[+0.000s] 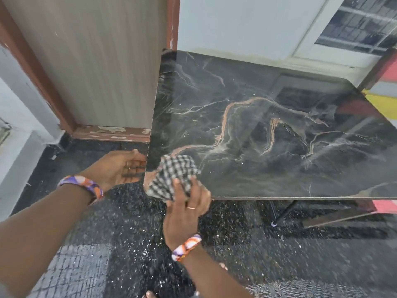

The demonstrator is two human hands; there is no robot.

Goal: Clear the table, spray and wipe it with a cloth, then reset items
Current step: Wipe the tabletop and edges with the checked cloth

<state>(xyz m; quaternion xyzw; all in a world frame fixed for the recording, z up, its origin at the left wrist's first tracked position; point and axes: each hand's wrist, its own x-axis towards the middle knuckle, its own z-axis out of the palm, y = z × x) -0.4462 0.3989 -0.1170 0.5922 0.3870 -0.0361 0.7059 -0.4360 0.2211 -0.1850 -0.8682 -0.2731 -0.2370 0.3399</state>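
Note:
A dark marble-patterned table (268, 130) with pale and orange veins fills the right of the view. A black-and-white checked cloth (174, 175) lies bunched on its near left corner. My right hand (187, 207) grips the cloth's near part, fingers curled over it at the table's front edge. My left hand (120, 168) is held palm up, fingers relaxed, just beside the table's left edge and below the tabletop level. No items stand on the tabletop.
A wood-grain door (96, 61) with a brown frame stands left of the table. A white wall (247, 22) and window (361, 20) lie behind. The floor (133, 222) is dark speckled stone. A thin black table leg (285, 211) shows under the front edge.

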